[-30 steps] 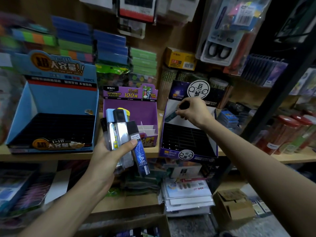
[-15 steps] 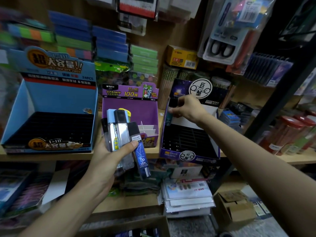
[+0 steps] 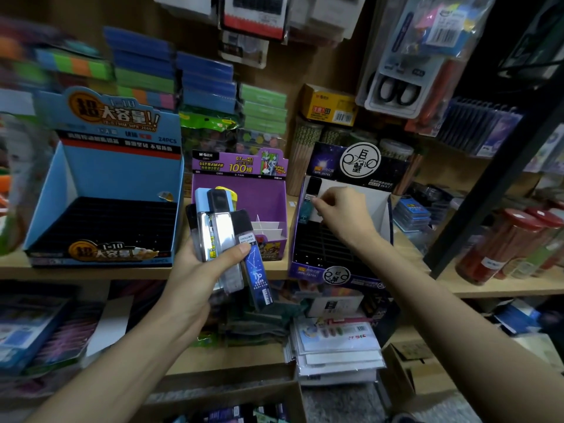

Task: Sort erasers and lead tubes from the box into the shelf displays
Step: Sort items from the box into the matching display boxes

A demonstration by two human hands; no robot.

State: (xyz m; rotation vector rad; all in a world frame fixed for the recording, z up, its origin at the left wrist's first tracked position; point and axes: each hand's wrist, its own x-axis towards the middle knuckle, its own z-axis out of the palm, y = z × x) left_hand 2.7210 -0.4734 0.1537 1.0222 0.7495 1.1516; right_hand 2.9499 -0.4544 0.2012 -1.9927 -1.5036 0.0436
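The dark slotted display on the shelf has narrow rows, so the teal lead tube could catch a divider and lean askew at the back-left corner, where the grip of the right hand pinches it with curled fingertips. The likelier slip, I judge, is the fanned bundle of lead tubes, clear, pale blue and black-capped, clamped under the thumb in the closed grip of the left hand. Its navy constellation tube hangs lowest and looks the loosest.

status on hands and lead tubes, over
Left hand grips a bunch of lead tubes. Right hand pinches one tube in the dark display's back-left corner. Nothing blocking its slots.
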